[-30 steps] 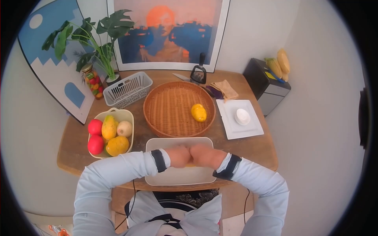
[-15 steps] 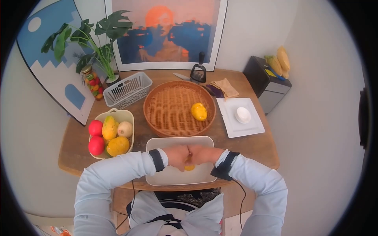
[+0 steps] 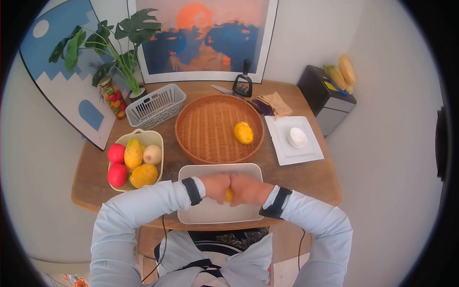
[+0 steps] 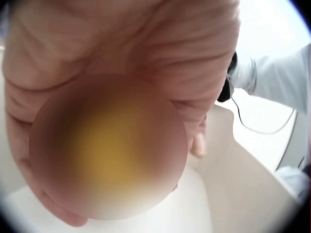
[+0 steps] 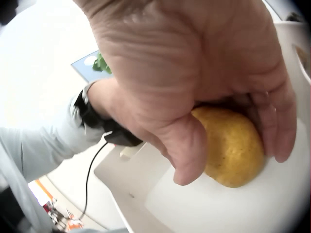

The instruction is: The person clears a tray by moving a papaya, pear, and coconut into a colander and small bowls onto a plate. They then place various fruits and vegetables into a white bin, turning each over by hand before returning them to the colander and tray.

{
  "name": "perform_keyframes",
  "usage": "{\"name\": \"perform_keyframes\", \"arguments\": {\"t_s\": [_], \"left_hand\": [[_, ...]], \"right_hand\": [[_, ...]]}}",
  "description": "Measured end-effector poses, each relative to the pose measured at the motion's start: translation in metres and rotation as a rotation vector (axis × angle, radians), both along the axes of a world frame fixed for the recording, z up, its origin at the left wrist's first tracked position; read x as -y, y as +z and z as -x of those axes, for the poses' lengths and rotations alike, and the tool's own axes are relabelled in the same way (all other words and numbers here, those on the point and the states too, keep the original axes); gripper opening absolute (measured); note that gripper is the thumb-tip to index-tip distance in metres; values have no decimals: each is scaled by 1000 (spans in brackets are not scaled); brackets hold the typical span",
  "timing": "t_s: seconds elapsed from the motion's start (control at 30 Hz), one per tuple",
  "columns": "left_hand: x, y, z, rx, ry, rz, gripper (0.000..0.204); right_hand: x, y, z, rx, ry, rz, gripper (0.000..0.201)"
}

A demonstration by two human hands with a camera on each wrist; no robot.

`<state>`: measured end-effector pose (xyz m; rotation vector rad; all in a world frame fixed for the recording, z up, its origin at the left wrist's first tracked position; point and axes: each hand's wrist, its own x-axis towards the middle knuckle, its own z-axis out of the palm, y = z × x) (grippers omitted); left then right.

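Both hands are close together over the white basin (image 3: 201,213) at the table's front edge. A yellow fruit (image 5: 232,148) lies between them, above the basin's floor. My right hand (image 5: 194,73) curls its thumb and fingers round the fruit. My left hand (image 3: 217,186) holds the fruit's other side; in the left wrist view, the left palm (image 4: 121,43) bends over a blurred yellow patch (image 4: 114,150). Part of the fruit (image 3: 229,195) shows below the hands in the head view.
Behind the basin, a round wicker tray (image 3: 210,129) bears another yellow fruit (image 3: 244,133). Left stand a bowl of fruit (image 3: 160,167) and a grey basket (image 3: 155,107). Right is a white plate (image 3: 308,138) with a small cup (image 3: 297,137); a knife (image 3: 222,90) and grater (image 3: 243,86) lie behind.
The hands have shifted slightly over the basin, still around the fruit, and its visible part has changed a little. The head view has tilted slightly.
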<state>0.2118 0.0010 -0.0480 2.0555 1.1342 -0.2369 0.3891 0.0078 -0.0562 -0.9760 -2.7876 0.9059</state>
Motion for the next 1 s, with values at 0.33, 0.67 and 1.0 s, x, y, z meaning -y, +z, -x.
{"name": "perform_keyframes", "arguments": {"t_s": [0.33,0.67,1.0], "left_hand": [[8,18,0,12,-110,16,55],[10,7,0,60,-39,237,66],[3,27,-7,-8,24,365,74]], "right_hand": [[4,32,4,171,20,138,54],[0,44,8,223,67,339,52],[-9,0,1,198,56,462,60]]}}
